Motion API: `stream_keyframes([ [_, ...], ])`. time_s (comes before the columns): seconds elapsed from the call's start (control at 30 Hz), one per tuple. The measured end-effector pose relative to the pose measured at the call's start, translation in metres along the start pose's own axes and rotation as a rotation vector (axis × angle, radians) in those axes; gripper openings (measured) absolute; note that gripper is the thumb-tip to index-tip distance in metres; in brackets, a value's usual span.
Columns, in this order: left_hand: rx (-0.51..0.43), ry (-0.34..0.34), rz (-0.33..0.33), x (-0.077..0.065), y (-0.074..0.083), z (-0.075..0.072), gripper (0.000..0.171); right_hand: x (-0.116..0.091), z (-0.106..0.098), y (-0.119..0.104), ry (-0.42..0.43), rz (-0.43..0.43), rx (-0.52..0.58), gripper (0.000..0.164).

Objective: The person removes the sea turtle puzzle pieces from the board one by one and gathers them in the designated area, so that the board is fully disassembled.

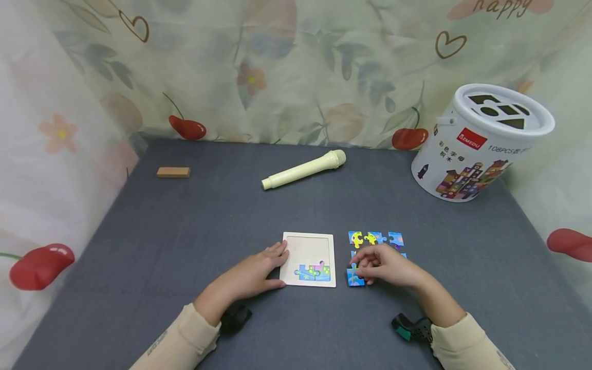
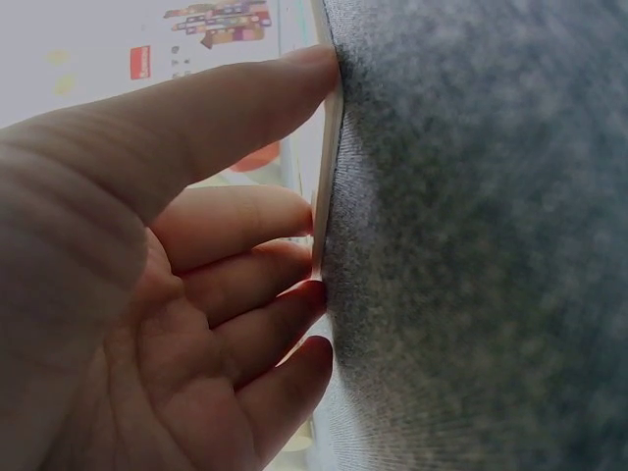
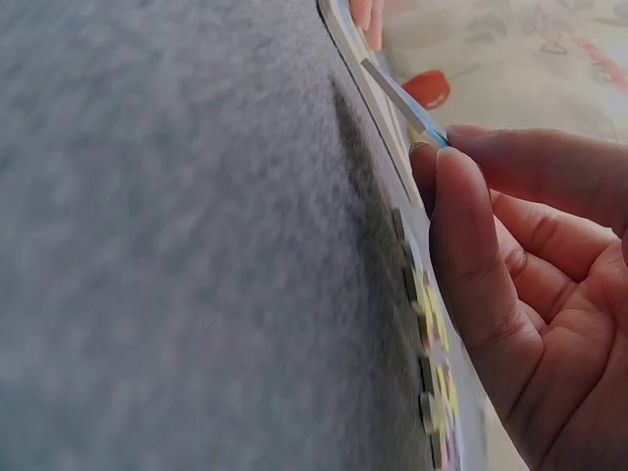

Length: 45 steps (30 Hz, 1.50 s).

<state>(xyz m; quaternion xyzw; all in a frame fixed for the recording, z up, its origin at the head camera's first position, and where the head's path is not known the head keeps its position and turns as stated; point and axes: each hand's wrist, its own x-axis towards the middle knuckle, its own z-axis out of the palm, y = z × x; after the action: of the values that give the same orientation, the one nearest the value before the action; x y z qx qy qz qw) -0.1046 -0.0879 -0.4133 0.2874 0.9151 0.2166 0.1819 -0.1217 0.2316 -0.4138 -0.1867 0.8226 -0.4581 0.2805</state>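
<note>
My right hand [image 1: 386, 264] pinches a blue puzzle piece [image 1: 355, 277] between thumb and fingertips. In the right wrist view the piece [image 3: 404, 101] is seen edge-on, tilted and raised off the table. My left hand [image 1: 254, 272] rests at the left edge of a square wooden puzzle tray [image 1: 296, 246], fingers and thumb spread along it. The left wrist view shows the fingertips and thumb touching the tray's rim [image 2: 332, 137]. Joined pieces [image 1: 312, 273] in blue, green and pink lie in the tray's lower right. Loose puzzle pieces [image 1: 374, 238] lie beyond the right hand, which partly hides them.
A cream toy microphone [image 1: 302, 169] lies behind the tray. Farther left is a small wooden block [image 1: 173, 172]. At the back right stands a white bucket [image 1: 467, 154] with shaped holes in its lid. Patterned curtains border the dark grey table [image 1: 162, 246].
</note>
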Motion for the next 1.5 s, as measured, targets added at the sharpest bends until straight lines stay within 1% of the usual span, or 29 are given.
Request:
stream_keyframes([
  [0.13, 0.001, 0.005, 0.000, 0.000, 0.000, 0.001, 0.064, -0.005, 0.000, 0.003, 0.006, -0.010, 0.001, 0.028],
  [0.3, 0.004, 0.010, 0.003, 0.001, 0.000, 0.001, 0.064, -0.011, 0.000, 0.008, 0.005, -0.026, 0.036, 0.027],
  [0.43, 0.000, 0.008, -0.001, 0.001, 0.000, 0.001, 0.064, -0.012, 0.001, 0.011, 0.009, -0.012, 0.054, 0.025],
  [0.73, 0.000, 0.013, 0.002, 0.002, 0.000, 0.000, 0.064, -0.016, 0.002, 0.009, 0.045, 0.040, 0.032, 0.024],
  [0.97, 0.006, 0.004, -0.004, 0.001, 0.000, 0.001, 0.065, -0.018, 0.003, 0.006, 0.073, 0.048, 0.039, 0.024],
  [1.17, 0.000, 0.004, -0.002, 0.000, 0.000, 0.000, 0.066, -0.019, 0.004, 0.008, 0.104, 0.042, 0.072, 0.025],
  [1.4, -0.001, 0.009, -0.002, 0.000, -0.001, 0.000, 0.066, -0.019, 0.003, 0.009, 0.092, 0.022, 0.054, 0.017],
  [1.5, 0.001, 0.009, -0.002, 0.000, 0.000, 0.001, 0.065, -0.021, 0.003, 0.010, 0.084, 0.021, 0.026, 0.013],
])
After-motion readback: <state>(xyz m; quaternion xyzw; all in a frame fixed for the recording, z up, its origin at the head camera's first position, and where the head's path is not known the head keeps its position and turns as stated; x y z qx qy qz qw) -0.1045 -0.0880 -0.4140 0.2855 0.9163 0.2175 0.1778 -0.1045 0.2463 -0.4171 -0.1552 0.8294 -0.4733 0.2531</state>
